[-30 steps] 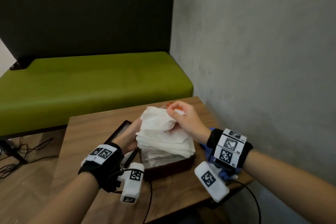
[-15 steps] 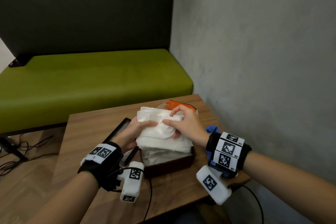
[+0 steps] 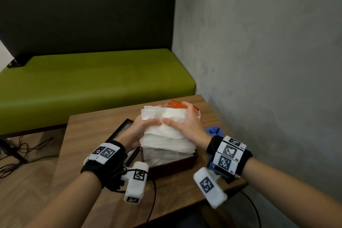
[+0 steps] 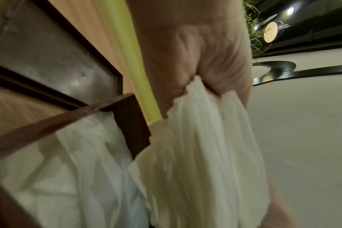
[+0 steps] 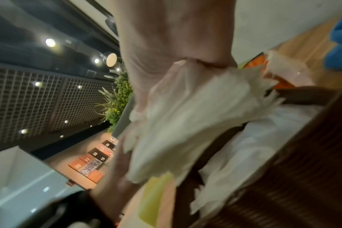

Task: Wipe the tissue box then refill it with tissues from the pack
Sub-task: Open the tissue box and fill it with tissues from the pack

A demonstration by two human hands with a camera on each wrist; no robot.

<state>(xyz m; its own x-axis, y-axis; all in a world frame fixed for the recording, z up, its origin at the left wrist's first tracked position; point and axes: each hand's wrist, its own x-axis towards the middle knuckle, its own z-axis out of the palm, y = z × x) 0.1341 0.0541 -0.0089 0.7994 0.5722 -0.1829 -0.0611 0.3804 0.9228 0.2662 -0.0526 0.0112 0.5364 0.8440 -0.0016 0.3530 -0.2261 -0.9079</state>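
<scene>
Head view is showing the tissue stack sitting in the brown tissue box on the bench and rising well above its rim, so both hands are clasping it from either side, left hand and right hand, likely squeezing it down; the lid is lying beside the box, the orange pack behind, and a blue cloth to the right.

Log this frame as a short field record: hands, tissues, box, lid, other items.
left hand: grips the left side of the tissue stack
right hand: grips the stack's top and right side
tissue stack: stands well above the box rim
tissue box: brown, open, on the table
lid: left of the box
pack: orange, behind the stack
blue cloth: right of the box
</scene>
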